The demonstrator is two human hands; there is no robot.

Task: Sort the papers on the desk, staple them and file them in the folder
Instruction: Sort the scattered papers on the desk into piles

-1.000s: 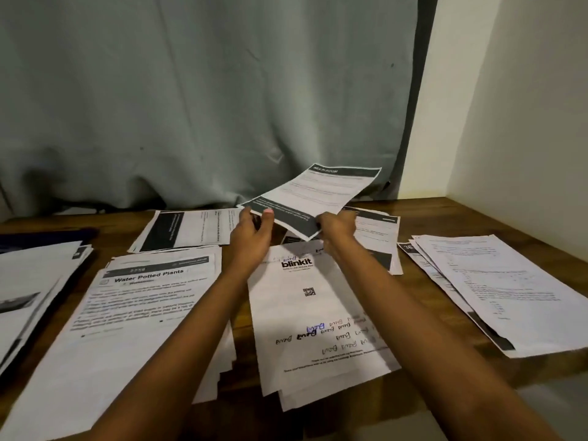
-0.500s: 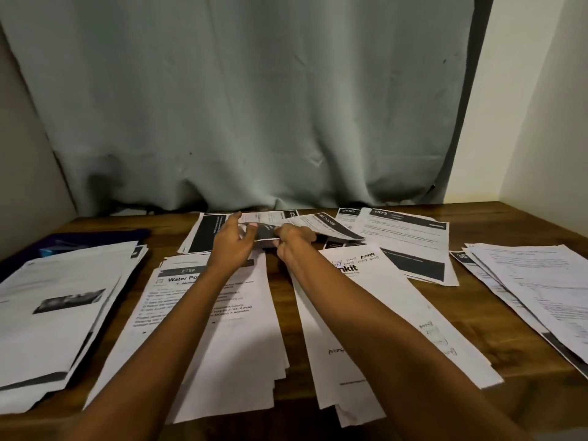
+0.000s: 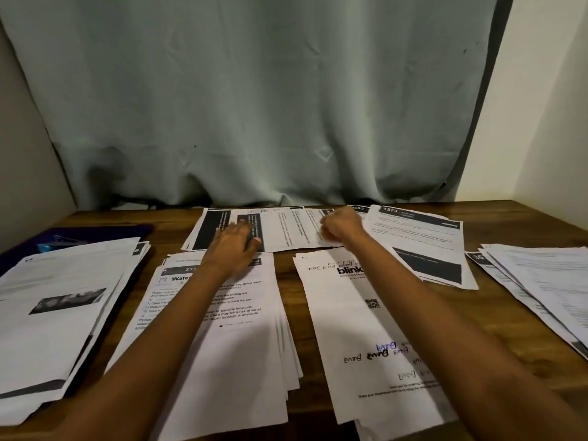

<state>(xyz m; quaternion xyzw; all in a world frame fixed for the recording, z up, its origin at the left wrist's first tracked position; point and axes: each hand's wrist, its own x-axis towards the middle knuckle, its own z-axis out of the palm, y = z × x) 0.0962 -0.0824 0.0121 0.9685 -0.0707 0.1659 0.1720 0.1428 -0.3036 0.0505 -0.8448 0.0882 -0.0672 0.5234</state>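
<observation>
A printed sheet (image 3: 286, 230) with dark bands lies flat on the back-centre pile, against the curtain. My left hand (image 3: 235, 241) presses its left part with straight fingers. My right hand (image 3: 342, 229) has its fingers curled at the sheet's right end and seems to pinch the edge. Under my left arm lies the "Water Potted Plants" pile (image 3: 229, 345). The blinkit pile (image 3: 366, 338) with handwriting lies under my right arm. A dark blue folder (image 3: 105, 232) sits at the back left, partly under papers. No stapler is visible.
More piles lie on the wooden desk (image 3: 483, 316): one at the far left (image 3: 57, 297), the "1573" pile (image 3: 420, 246) at the back right, and one at the right edge (image 3: 541, 281). A grey curtain (image 3: 270, 106) hangs behind. Walls close both sides.
The sheet I held up over the desk's middle has come down and left, onto the back-centre pile. My left hand has flattened on it. The view shifted left.
</observation>
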